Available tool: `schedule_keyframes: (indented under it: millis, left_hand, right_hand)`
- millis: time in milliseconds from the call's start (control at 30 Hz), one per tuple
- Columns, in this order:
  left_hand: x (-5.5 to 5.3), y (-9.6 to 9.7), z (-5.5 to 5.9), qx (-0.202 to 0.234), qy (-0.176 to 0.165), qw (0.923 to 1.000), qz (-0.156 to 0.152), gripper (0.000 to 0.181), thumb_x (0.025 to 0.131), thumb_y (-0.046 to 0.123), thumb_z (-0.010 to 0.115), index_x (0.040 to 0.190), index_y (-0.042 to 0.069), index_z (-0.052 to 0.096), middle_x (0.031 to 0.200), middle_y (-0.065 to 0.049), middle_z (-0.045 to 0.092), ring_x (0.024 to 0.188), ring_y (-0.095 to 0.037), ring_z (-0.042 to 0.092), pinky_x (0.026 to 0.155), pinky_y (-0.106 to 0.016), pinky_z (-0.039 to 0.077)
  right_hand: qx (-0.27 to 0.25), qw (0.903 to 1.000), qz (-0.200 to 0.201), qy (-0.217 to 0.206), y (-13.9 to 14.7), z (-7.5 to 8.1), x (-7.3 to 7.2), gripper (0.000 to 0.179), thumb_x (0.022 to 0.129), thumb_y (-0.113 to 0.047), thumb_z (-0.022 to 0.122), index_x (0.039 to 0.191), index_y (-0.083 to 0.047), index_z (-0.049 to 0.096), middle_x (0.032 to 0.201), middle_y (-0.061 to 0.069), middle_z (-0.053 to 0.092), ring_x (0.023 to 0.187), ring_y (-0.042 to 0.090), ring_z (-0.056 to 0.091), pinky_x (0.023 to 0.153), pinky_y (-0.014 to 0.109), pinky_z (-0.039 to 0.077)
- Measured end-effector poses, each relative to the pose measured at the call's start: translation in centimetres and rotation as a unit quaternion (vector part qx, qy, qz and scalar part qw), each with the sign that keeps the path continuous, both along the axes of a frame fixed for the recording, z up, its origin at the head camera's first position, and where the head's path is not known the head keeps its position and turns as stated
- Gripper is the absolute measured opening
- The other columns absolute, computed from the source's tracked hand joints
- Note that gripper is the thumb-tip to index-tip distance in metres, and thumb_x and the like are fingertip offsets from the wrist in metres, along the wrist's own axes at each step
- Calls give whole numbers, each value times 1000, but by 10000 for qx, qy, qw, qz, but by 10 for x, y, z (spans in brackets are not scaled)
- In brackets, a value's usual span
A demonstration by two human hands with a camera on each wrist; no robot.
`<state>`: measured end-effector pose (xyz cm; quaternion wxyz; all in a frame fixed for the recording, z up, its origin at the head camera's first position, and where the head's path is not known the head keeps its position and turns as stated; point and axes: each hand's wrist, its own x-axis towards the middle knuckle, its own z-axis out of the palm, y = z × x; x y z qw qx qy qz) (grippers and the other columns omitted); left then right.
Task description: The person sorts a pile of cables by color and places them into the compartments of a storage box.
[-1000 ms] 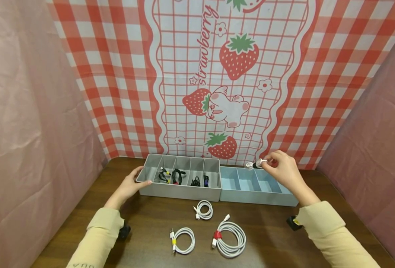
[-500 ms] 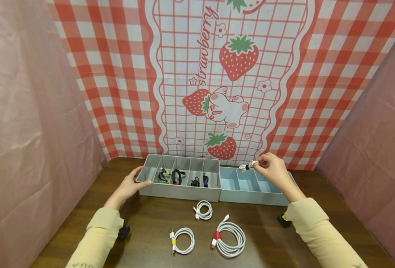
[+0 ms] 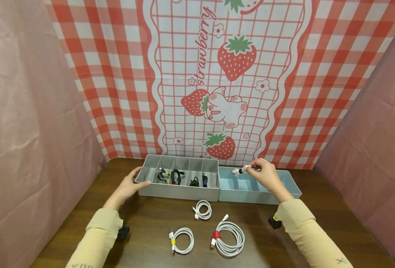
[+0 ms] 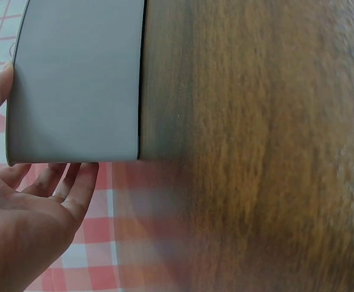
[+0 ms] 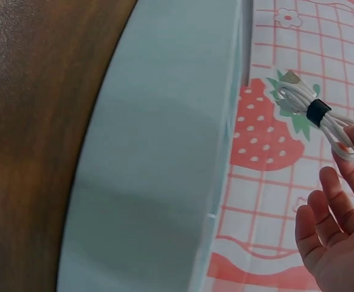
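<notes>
My right hand [image 3: 264, 174] pinches a small coiled white cable [image 3: 240, 171] bound with a black strap. It is held over the left part of the light blue divided box [image 3: 261, 197]. In the right wrist view, thumb and index finger grip one end of the white cable's loops [image 5: 332, 125], the other fingers loosely bent. My left hand [image 3: 127, 188] rests at the left end of the grey divided box [image 3: 180, 191]. Its thumb lies along the front rim; the left wrist view has the fingertips [image 4: 90, 170] against the end wall.
Several bundled black cables [image 3: 176, 176] lie in the grey box's compartments. On the wooden table [image 3: 143, 223] in front lie a small white cable coil [image 3: 208, 213], one with a yellow strap [image 3: 192, 242] and a larger one with a red strap [image 3: 241, 242]. A strawberry-print cloth [image 3: 237, 59] hangs behind.
My right hand has moved left and slightly down with the white cable, along the blue box toward its left compartments. My left hand has stayed at the grey box's end.
</notes>
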<state>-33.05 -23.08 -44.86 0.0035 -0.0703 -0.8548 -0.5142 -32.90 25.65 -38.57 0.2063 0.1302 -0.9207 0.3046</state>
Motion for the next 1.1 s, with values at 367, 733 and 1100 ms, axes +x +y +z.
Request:
schedule_keyframes:
  millis: [367,733,1100]
  left_hand:
    - [1,1,2,42,-44,10000,-12,76,88,19,67,147,0,23,141,-27,37,121,-39,44,96,-47,37]
    - [0,2,3,-14,-25,10000,2,75,89,19,67,147,0,23,140,-27,38,120,-39,44,95,-46,38]
    - [0,1,2,-11,-46,10000,36,75,88,19,67,147,1,23,139,-27,39,119,-38,45,94,-46,38]
  right_hand:
    - [-204,9995,207,137,-11,-19,-11,6,83,-16,70,85,-11,68,86,4,62,79,19,56,67,33,48]
    - [-361,9987,319,171,-13,-37,-19,7,80,-13,74,83,-10,68,86,5,63,73,16,57,64,27,47]
    - [-252,9988,366,198,-11,-52,-24,6,77,-12,75,80,-11,70,81,2,65,72,15,57,64,28,44]
